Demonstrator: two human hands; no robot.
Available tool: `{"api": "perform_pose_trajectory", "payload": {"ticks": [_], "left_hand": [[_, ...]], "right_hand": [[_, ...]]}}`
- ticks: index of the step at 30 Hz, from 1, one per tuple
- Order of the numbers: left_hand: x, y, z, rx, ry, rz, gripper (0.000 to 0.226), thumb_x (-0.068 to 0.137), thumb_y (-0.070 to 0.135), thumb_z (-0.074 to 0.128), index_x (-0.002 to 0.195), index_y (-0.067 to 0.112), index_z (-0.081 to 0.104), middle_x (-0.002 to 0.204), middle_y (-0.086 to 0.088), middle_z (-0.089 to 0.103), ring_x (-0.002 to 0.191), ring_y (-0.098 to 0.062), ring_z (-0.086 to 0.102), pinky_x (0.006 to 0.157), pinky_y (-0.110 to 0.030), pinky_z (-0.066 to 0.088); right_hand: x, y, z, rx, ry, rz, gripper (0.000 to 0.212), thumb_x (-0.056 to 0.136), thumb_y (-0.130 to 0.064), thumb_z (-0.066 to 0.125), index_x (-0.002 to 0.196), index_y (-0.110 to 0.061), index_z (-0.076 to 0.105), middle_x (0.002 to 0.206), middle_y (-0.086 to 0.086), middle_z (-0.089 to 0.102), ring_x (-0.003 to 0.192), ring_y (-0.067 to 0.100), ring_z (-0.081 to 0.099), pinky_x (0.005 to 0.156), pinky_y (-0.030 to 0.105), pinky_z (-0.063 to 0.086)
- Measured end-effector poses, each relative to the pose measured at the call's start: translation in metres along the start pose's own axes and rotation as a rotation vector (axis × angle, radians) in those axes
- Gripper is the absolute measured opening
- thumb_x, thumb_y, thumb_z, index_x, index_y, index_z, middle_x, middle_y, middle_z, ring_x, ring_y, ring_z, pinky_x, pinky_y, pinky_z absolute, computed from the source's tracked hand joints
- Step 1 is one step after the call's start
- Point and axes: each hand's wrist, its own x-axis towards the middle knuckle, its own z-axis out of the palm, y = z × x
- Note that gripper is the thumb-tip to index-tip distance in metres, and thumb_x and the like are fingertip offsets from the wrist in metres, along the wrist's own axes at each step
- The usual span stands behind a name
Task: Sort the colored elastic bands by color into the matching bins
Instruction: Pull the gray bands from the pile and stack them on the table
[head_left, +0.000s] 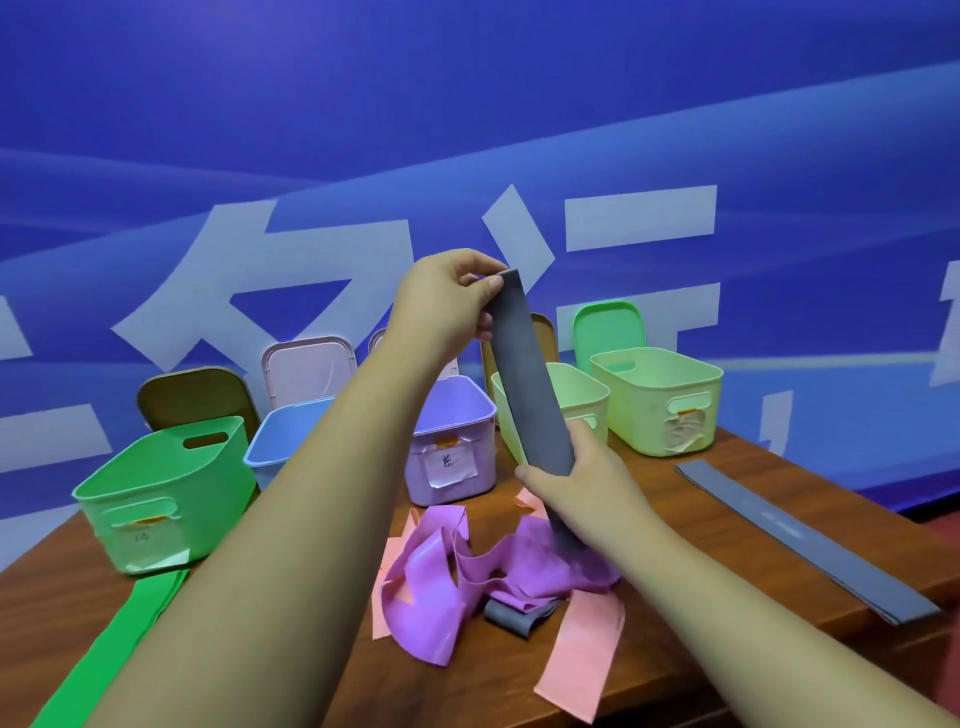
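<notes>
— Where is the band being handled?

— The grey band (524, 374) is held in the air over the middle of the wooden table (675, 499), stretched straight on a slant from eleven o'clock down to five o'clock. It crosses in front of the nearer pale green bin (582, 400).

— And the hands?

— The left hand (447, 301) pinches the band's top end between thumb and curled fingers. The right hand (576, 467) is closed round its lower part, and a short tail hangs below the fist.

— What lies under them?

— A loose heap of purple bands (447, 566), tangled with pink bands (582, 649) that spill toward five o'clock. A small folded grey band (511, 616) sits at the heap's near edge.

— The bins, taken from that heap?

— The green bin (161, 488) is at nine to ten o'clock, the blue bin (280, 436) at about ten, partly hidden by the left forearm. The purple bin (457, 431) is at twelve, with a paper label (449, 462) on its front. The nearer pale green bin is at one o'clock, the farther pale green bin (660, 395) just beside it, further right. Lids stand upright behind the row.

— Anything already laid out?

— Flat grey bands (805, 540) are stacked at three o'clock along the table's right edge. A green band (119, 639) lies flat at eight o'clock, in front of the green bin.
</notes>
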Motion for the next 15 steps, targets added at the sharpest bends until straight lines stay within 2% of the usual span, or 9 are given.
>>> {"api": "perform_pose_trajectory", "payload": {"ticks": [2,4,7,9,12,13,15], "left_hand": [[0.006,-0.004,0.011,-0.019,-0.04,-0.044,0.016,0.103,0.007,0.062,0.108,0.011,0.077,0.074,-0.004,0.068,0.055,-0.016,0.059,0.066,-0.04,0.066],[0.01,-0.005,0.023,-0.05,-0.057,-0.081,0.016,0.103,0.005,0.062,0.109,0.008,0.076,0.078,-0.01,0.068,0.055,-0.018,0.061,0.066,-0.042,0.067],[0.013,-0.005,0.046,-0.057,-0.069,-0.114,0.015,0.102,0.005,0.063,0.109,0.006,0.076,0.081,-0.015,0.07,0.051,-0.019,0.064,0.06,-0.036,0.065],[0.016,-0.008,0.065,-0.061,-0.084,-0.14,0.014,0.101,0.006,0.064,0.106,0.007,0.077,0.082,-0.017,0.072,0.051,-0.019,0.066,0.06,-0.035,0.065],[0.018,-0.017,0.102,-0.068,-0.117,-0.176,0.015,0.098,0.006,0.065,0.1,0.012,0.079,0.083,-0.019,0.075,0.055,-0.023,0.069,0.067,-0.042,0.067],[0.018,-0.021,0.116,-0.06,-0.125,-0.186,0.016,0.097,0.007,0.065,0.098,0.015,0.079,0.084,-0.017,0.076,0.057,-0.023,0.069,0.068,-0.041,0.067],[0.016,-0.027,0.143,0.013,-0.127,-0.189,0.016,0.093,0.012,0.069,0.098,0.021,0.081,0.086,-0.008,0.076,0.064,-0.019,0.068,0.067,-0.034,0.064]], "right_hand": [[-0.004,0.002,-0.014,-0.01,-0.001,0.018,0.037,0.082,-0.039,0.083,0.108,-0.029,0.058,0.099,-0.009,0.068,0.089,0.012,0.065,0.068,0.028,0.05],[-0.009,0.005,-0.029,0.005,-0.007,0.045,0.036,0.083,-0.047,0.083,0.105,-0.029,0.06,0.095,-0.011,0.07,0.084,0.01,0.067,0.066,0.028,0.049],[-0.014,0.014,-0.055,0.001,0.003,0.069,0.029,0.098,-0.054,0.065,0.092,-0.027,0.06,0.082,-0.009,0.066,0.076,0.009,0.063,0.062,0.026,0.04],[-0.015,0.024,-0.071,-0.042,0.036,0.098,0.035,0.107,-0.045,0.051,0.083,-0.019,0.056,0.077,-0.003,0.061,0.076,0.015,0.059,0.063,0.029,0.039],[-0.019,0.045,-0.097,-0.084,0.092,0.16,0.034,0.107,-0.031,0.047,0.08,-0.011,0.052,0.075,0.005,0.059,0.08,0.024,0.058,0.07,0.036,0.041],[-0.02,0.054,-0.108,-0.122,0.102,0.172,0.03,0.105,-0.03,0.048,0.082,-0.012,0.054,0.077,0.007,0.061,0.082,0.025,0.059,0.072,0.038,0.042],[-0.024,0.067,-0.129,-0.2,0.096,0.201,0.02,0.101,-0.028,0.052,0.085,-0.02,0.062,0.079,0.002,0.067,0.083,0.019,0.063,0.07,0.031,0.043]]}}
